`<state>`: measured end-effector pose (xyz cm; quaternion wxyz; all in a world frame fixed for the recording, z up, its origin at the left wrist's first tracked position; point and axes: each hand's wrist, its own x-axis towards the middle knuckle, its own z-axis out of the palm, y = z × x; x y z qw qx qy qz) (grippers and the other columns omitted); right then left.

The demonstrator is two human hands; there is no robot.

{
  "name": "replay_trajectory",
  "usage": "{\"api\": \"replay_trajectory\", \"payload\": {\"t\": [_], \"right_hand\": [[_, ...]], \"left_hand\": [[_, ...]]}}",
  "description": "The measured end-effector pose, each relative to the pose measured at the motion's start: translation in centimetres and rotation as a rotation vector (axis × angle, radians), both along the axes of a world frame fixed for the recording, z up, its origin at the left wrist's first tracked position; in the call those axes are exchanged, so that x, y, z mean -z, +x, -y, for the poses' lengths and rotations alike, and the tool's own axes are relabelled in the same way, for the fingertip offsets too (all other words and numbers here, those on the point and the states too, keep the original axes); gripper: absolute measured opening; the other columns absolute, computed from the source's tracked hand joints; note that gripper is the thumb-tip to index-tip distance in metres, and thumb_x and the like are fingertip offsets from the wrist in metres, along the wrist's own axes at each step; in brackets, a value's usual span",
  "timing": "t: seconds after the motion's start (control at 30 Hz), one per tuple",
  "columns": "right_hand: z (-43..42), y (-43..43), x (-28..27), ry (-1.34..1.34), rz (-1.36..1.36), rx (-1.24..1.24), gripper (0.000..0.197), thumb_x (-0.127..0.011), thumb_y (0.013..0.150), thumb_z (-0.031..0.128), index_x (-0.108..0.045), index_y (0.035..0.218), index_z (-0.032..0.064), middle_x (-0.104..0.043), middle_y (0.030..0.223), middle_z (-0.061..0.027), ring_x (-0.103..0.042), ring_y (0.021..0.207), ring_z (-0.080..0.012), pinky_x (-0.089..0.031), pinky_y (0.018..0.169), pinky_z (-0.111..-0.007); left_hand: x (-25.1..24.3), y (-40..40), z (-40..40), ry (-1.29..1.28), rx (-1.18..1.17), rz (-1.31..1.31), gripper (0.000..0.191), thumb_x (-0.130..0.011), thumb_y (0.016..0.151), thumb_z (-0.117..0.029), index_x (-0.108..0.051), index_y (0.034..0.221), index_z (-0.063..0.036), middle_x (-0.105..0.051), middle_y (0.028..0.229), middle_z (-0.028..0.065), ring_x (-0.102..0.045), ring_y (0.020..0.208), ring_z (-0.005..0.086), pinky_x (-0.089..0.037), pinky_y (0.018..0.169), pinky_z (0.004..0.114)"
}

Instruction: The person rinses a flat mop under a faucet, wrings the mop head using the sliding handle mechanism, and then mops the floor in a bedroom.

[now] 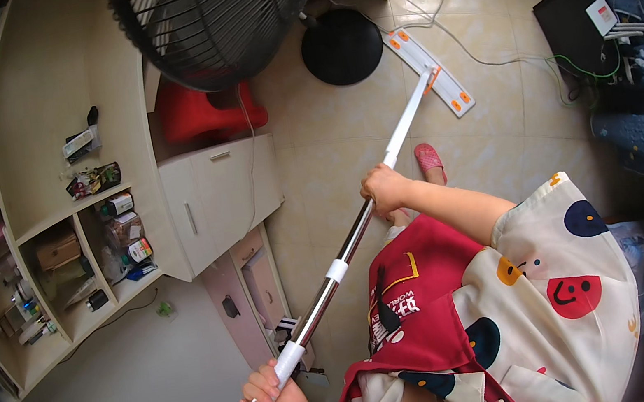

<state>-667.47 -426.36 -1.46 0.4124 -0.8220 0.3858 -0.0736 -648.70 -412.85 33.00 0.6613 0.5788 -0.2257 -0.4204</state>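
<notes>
A flat mop's long handle (348, 241), white and chrome, runs diagonally across the view. My left hand (273, 398) is wrapped around the white grip at its upper end. Farther down the pole, my right hand (386, 188) is closed around it below the white section. The flat mop head (431, 72), white-grey with orange clips, rests on the tiled floor (342, 167). Its far end lies close beside the round black base (341, 47) of a standing fan. A thin cable touches or passes very near that end; which one I cannot tell.
The black fan cage (219, 16) looms at the top. Left are a shelf unit (78, 237) with small items and a white cabinet (221, 197) holding a red container (209, 112). Cables (461, 46) cross the floor towards a white router (602, 17) at right. A pink slipper (428, 157) is on one foot.
</notes>
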Motion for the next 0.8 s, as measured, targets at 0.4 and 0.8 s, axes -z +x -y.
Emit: {"api": "replay_trajectory", "payload": {"t": [0.4, 0.8], "right_hand": [[-4.8, 5.6, -1.9, -0.071, 0.136, 0.182, 0.013, -0.062, 0.054, 0.014, -0.062, 0.066, 0.0116, -0.056, 0.068, -0.0059, -0.055, 0.075, -0.0263, -0.041, 0.069, -0.037], [-7.4, 12.7, -6.7, -0.406, 0.254, 0.57, 0.014, -0.064, 0.055, 0.008, -0.05, 0.054, 0.0116, -0.05, 0.059, -0.0041, -0.049, 0.061, -0.0245, -0.037, 0.06, -0.035]], "left_hand": [[-1.2, 8.6, -3.0, -0.223, 0.343, 0.098, 0.04, -0.036, 0.081, -0.035, -0.036, 0.048, -0.0109, -0.042, 0.049, 0.0044, -0.043, 0.052, 0.018, -0.038, 0.075, 0.038], [-3.6, 19.6, -0.9, -0.535, 1.134, -0.019, 0.038, -0.046, 0.079, -0.033, -0.047, 0.051, -0.0062, -0.051, 0.053, 0.008, -0.051, 0.049, 0.0216, -0.041, 0.067, 0.039]]}}
